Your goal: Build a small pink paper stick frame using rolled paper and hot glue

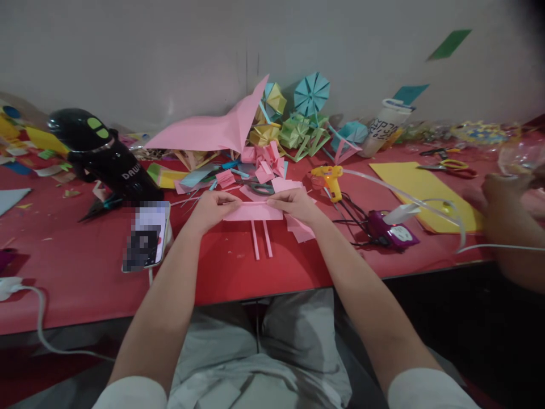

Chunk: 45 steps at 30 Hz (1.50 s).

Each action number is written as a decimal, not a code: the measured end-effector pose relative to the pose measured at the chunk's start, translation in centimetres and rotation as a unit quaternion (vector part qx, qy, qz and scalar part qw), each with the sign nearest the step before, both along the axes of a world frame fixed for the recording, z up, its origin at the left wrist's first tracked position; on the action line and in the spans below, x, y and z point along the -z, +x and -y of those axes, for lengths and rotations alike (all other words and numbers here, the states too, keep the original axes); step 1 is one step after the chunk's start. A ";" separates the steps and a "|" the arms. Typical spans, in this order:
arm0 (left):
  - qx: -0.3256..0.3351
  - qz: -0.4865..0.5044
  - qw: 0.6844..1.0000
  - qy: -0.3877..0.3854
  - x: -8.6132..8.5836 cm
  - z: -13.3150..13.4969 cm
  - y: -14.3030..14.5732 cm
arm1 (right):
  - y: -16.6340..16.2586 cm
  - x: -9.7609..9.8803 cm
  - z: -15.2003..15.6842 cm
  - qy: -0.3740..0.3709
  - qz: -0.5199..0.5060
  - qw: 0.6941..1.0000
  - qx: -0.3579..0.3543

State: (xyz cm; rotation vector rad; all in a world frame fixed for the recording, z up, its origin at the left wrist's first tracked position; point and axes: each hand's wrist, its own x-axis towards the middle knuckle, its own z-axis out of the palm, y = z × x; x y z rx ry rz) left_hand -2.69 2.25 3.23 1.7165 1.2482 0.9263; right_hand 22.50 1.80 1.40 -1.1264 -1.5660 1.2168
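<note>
A pink strip of paper [254, 212] stretches between my two hands just over the red table, its far edge folded over. My left hand [216, 208] pinches its left end, thumb and fingers together. At the right end, my right hand [293, 203] grips the same folded edge. Two thin pink paper sticks [261, 241] lie side by side on the table, their far ends hidden under the strip. More pink paper pieces [300, 230] rest beside and beneath my right hand. Scissors [258, 187] lie just beyond the strip, partly covered by paper scraps.
A yellow glue gun [330, 180] and a purple power strip [392, 232] with cables sit to the right. A phone [149, 236] and a black bottle [117, 162] stand left. Folded paper umbrellas [312, 94] line the back. Another person's hand [506, 196] is at far right.
</note>
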 end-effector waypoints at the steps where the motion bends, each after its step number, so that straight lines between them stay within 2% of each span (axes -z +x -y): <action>1: -0.007 0.004 1.000 -0.008 0.0 0.0 0.0 | 0.1 0.0 -0.1 -0.005 -0.001 1.000 0.003; 8: -0.019 0.065 0.995 -0.078 -0.9 0.1 -0.5 | 0.8 0.0 -0.4 -0.017 -0.004 1.000 0.000; 14: -0.036 0.073 0.991 -0.106 -1.1 0.0 -0.6 | 0.9 -0.1 -0.3 -0.021 -0.004 1.000 -0.015; 21: -0.007 0.090 0.993 -0.073 -0.4 -0.1 -0.4 | 0.5 0.1 -0.1 -0.019 -0.016 1.000 0.004; 31: 0.016 0.034 0.999 -0.002 -0.2 0.4 1.4 | -0.9 -0.2 0.5 0.008 -0.010 1.000 0.008; 41: 0.059 0.049 0.997 -0.014 -0.6 0.9 2.3 | -1.3 -0.1 0.3 0.015 0.016 1.000 0.013; 45: 0.063 0.047 0.997 -0.005 -0.6 0.9 2.6 | -1.5 0.0 0.4 0.001 0.007 1.000 -0.009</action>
